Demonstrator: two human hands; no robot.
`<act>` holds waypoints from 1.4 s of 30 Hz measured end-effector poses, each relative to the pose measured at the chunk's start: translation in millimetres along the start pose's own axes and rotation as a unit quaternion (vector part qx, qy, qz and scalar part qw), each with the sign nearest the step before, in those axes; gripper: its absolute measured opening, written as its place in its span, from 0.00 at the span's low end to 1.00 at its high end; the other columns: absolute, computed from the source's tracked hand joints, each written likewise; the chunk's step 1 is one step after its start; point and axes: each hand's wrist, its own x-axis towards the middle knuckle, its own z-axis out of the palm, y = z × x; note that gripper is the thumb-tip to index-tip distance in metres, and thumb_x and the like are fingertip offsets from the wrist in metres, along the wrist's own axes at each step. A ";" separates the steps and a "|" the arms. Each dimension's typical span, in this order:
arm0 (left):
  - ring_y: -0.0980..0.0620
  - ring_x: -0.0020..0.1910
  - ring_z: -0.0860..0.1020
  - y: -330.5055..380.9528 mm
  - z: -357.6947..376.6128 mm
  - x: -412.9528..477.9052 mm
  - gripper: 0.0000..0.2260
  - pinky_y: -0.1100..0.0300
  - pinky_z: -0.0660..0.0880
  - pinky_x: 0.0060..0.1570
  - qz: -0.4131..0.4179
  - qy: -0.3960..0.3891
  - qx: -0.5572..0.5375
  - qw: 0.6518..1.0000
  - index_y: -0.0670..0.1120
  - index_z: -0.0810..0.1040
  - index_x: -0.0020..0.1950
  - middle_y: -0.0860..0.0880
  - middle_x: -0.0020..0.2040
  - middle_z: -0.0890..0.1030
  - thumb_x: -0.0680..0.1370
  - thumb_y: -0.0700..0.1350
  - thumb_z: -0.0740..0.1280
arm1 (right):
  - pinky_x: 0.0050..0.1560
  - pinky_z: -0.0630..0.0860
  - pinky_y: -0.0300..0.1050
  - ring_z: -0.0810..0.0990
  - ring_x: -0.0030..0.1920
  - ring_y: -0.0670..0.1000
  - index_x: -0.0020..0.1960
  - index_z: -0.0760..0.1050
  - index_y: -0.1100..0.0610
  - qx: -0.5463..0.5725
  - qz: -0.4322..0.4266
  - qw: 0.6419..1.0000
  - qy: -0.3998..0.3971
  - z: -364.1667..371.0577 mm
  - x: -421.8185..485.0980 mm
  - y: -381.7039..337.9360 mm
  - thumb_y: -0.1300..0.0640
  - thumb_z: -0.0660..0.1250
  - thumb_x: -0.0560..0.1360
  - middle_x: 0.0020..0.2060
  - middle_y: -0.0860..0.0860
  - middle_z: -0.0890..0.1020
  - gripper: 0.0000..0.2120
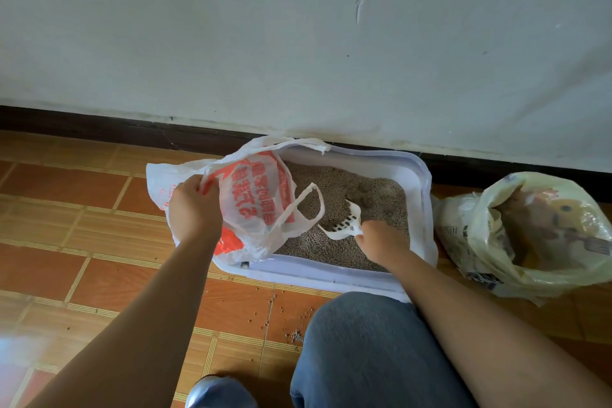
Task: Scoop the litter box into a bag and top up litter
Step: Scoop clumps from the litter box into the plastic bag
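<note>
Head view showed us the litter box, a pale tray on the floor, pushed close to the wall. It was full of small grey-brown litter, with a darker clump near the far side. We saw the white scoop with slots in it, lying in the litter just in front of that clump. Our right hand was closed around the handle of the scoop.

Our left hand was pinched tight on the rim of the white bag with red writing. This bag hung over the left end of the box and hid that part of the litter. One loose bag handle flopped down next to the scoop.

Right of the box sat a yellowish litter sack, open at the top, with brown stuff inside. It was just beside the box wall.

Our knee in blue jeans was close to the near edge of the box. Some spilled bits lay on the orange tiled floor next to the knee. A dark baseboard ran along the bottom of the wall.
</note>
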 end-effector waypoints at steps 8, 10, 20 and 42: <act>0.46 0.30 0.67 -8.8 -17.2 2.1 0.14 0.61 0.60 0.30 -0.006 0.007 0.005 1.000 0.37 0.76 0.39 0.41 0.31 0.73 0.79 0.45 0.60 | 0.32 0.63 0.44 0.70 0.34 0.51 0.44 0.67 0.58 0.051 -0.024 0.996 0.071 2.0 -11.1 -4.5 0.56 0.53 0.80 0.32 0.49 0.69 0.10; 0.47 0.29 0.67 -7.3 -19.3 -0.6 0.14 0.63 0.60 0.30 0.002 0.004 0.004 1.000 0.37 0.76 0.39 0.41 0.31 0.74 0.79 0.45 0.60 | 0.28 0.59 0.41 0.68 0.31 0.49 0.41 0.65 0.58 0.070 -0.023 0.994 0.083 1.6 -13.3 -3.7 0.56 0.53 0.80 0.29 0.48 0.67 0.11; 0.51 0.28 0.68 3.9 -40.5 -12.8 0.13 0.65 0.61 0.29 0.014 -0.044 0.013 0.999 0.42 0.76 0.43 0.45 0.32 0.77 0.81 0.48 0.58 | 0.33 0.64 0.42 0.72 0.40 0.50 0.56 0.72 0.62 0.119 -0.022 0.985 0.122 -19.2 -33.8 -3.9 0.54 0.54 0.81 0.41 0.53 0.77 0.14; 0.49 0.32 0.72 -2.7 -69.2 -7.5 0.16 0.61 0.66 0.32 0.009 -0.093 0.029 0.995 0.40 0.78 0.46 0.40 0.39 0.79 0.82 0.48 0.56 | 0.36 0.66 0.44 0.74 0.38 0.51 0.55 0.72 0.60 0.120 -0.003 0.978 0.169 -44.5 -60.6 -9.5 0.52 0.54 0.81 0.39 0.50 0.75 0.13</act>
